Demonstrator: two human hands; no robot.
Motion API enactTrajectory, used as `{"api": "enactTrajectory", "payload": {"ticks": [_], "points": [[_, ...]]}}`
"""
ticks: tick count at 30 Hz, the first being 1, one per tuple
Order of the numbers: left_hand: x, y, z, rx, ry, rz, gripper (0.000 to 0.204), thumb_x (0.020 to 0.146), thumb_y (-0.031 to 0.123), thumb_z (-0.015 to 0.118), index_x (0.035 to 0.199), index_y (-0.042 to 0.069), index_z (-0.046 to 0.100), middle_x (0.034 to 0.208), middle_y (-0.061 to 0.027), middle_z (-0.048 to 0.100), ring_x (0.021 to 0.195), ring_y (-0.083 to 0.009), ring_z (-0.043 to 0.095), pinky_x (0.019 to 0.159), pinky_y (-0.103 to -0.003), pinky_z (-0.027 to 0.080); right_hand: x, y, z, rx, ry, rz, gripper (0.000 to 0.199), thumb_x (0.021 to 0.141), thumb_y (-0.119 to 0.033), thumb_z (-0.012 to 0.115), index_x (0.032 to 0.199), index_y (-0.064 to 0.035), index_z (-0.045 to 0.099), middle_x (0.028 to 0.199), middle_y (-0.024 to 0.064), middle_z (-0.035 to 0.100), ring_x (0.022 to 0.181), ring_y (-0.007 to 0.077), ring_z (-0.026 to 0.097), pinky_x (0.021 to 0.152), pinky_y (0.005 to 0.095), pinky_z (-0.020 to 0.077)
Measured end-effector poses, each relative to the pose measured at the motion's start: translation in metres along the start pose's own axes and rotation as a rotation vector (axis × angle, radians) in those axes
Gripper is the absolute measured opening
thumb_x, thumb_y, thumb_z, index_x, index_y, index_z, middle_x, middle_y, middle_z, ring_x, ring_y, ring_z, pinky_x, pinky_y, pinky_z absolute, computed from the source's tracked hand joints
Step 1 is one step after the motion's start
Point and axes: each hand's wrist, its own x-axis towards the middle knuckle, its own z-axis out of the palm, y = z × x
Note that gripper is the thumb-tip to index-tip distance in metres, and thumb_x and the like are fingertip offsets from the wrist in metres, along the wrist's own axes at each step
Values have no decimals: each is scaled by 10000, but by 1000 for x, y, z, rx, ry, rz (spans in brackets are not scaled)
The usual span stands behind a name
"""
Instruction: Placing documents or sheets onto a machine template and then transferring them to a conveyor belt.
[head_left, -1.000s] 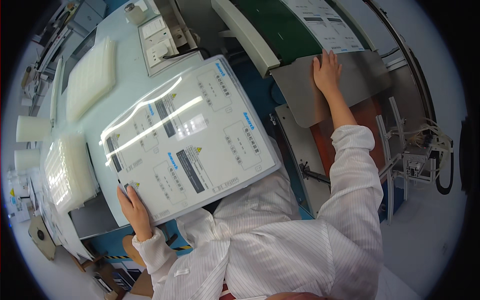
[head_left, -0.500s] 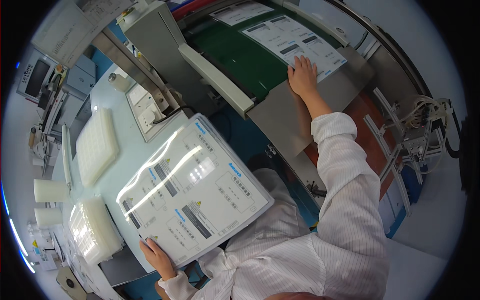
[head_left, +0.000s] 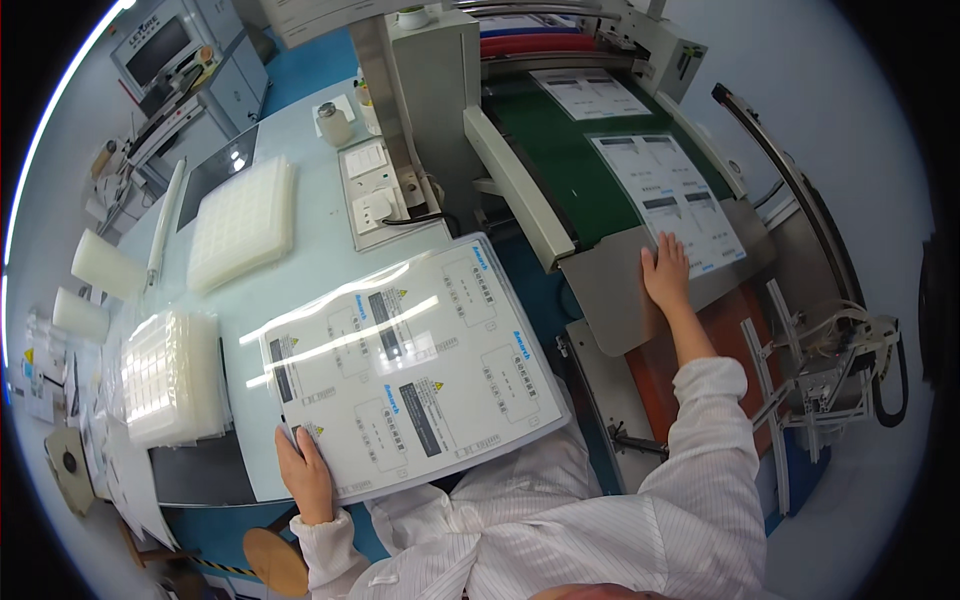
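Head view: left hand [head_left: 307, 477], half curled, holds the left edge of a stack [head_left: 465, 345] with blue and black print, overhanging the table [head_left: 318, 258]. Beyond a gap, right hand [head_left: 667, 272] lies flat, outstretched, at the edge of a printed sheet [head_left: 668, 185].

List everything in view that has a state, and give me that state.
Glossy sheet stack: flat, overhanging the table
Left hand: gripping the stack's near-left corner
Front sheet: flat, partly on the green belt, partly on the metal plate
Right hand: open, fingers extended at the front sheet's edge
Rear sheet: flat on the belt
Jar: upright, capped
White plug: plugged in
Monitor: screen dark
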Motion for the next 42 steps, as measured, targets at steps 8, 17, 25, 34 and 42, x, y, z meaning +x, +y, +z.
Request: {"api": "enactTrajectory", "payload": {"ticks": [8, 17, 25, 34, 42], "points": [[-6, -2, -10, -66, 41, 24, 466, 989, 257, 519, 1290, -97, 482, 1211, -296, 576, 1122, -417, 564, 958, -395, 440, -127, -39, -49, 45, -130, -278, 741, 948, -444, 529, 1464, 30, 289, 1523, 269, 266, 1417, 425, 240, 1156, 459, 213], [-4, 6, -15, -145, 121, 68, 457, 913, 228, 582, 1230, -76, 456, 982, -273, 604, 898, -439, 572, 807, -490, 467, -147, -20, -70, -101, -140, -527, 595, 796, 116, 446, 1384, 32, 423, 1295, 302, 525, 1209, 421, 512, 1028, 427, 406], [-15, 0, -14, -175, 58, -54, 478, 917, 256, 573, 1255, -63, 463, 1069, -262, 597, 999, -399, 576, 881, -440, 468, -150, -129, -159, 286, 63, -649, 400, 936, 56, 364, 1305, 55, 517, 1256, 247, 590, 1158, 369, 578, 967, 417, 448], [-2, 7, -48, -651, 335, 153, 461, 980, 321, 508, 1143, -107, 554, 1021, -221, 642, 943, -331, 627, 875, -392, 503, -204, -177, -177, 426, 167, -1382, 278, 957, 25, 427, 1204, 67, 548, 1201, 224, 620, 1132, 377, 603, 991, 481, 467], [-2, -20, -60, -1144, -296, -420, 358, 950, 207, 618, 1193, -55, 618, 992, -80, 679, 851, -96, 622, 765, -226, 518, -213, -174, -136, 311, -16, -1451, 300, 862, 50, 522, 1113, -35, 664, 1188, 172, 649, 1151, 356, 602, 1010, 493, 454]]}}
